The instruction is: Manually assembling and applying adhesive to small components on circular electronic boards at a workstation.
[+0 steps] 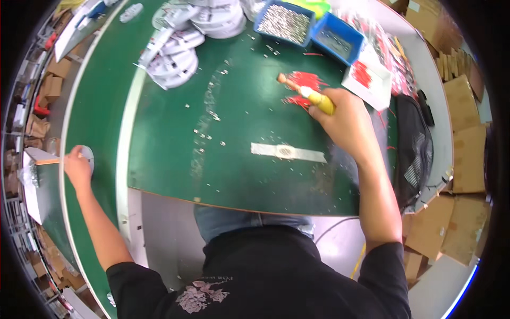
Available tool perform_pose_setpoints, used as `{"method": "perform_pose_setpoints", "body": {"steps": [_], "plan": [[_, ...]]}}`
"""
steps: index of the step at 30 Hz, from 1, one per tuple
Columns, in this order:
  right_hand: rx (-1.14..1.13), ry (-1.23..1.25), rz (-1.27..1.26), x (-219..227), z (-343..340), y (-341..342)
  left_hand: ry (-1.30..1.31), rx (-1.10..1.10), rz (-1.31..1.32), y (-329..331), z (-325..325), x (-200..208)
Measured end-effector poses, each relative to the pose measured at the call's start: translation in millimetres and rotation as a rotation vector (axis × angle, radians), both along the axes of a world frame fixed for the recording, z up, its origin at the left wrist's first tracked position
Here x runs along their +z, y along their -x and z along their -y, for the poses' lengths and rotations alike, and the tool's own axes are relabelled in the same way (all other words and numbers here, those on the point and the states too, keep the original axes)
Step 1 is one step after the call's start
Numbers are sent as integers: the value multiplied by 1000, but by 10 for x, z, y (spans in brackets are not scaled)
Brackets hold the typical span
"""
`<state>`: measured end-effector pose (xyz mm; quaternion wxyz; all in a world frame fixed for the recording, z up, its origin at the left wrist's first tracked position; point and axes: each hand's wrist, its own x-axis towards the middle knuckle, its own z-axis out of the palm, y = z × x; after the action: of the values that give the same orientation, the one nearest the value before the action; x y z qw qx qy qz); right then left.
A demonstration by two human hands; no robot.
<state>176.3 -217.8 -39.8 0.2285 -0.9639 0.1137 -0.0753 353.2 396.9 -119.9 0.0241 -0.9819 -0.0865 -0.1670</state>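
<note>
- Right hand [344,118]: closed in a fist around the yellow handle of a brush [308,94]. The hand sits over the right part of the green table [239,170].
- Brush: yellow handle, tan far end pointing up-left. It lies tilted over a patch of small red parts [305,81] on the table.
- Left hand [77,167]: reached far out to the left, fingers curled onto a round grey disc [87,157] on the green strip at the table's left edge. Whether it pinches the disc or only touches it cannot be told.
- White strip [288,152]: lies flat on the table, below the right hand and apart from it.
- Small metal pieces [210,114]: scattered across the table's middle.
- Two blue bins [311,29]: at the far edge, holding small metal parts.
- White tray [367,78]: just right of the brush, holding red parts.
- White reels [178,50]: stacked at the far left of the table.
</note>
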Motion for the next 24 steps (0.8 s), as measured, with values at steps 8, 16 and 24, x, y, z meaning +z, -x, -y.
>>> {"method": "perform_pose_setpoints", "body": {"steps": [8,16,24], "plan": [[-8,125,-179,-22,-135,-163,567,-847,83,-479,2287,714],[-39,83,-84,-28,-150,-131,706,-846,-166,-773,2762,780],[-38,-29,25,21,-143,-5,641,-784,164,-673,2600,793]]}}
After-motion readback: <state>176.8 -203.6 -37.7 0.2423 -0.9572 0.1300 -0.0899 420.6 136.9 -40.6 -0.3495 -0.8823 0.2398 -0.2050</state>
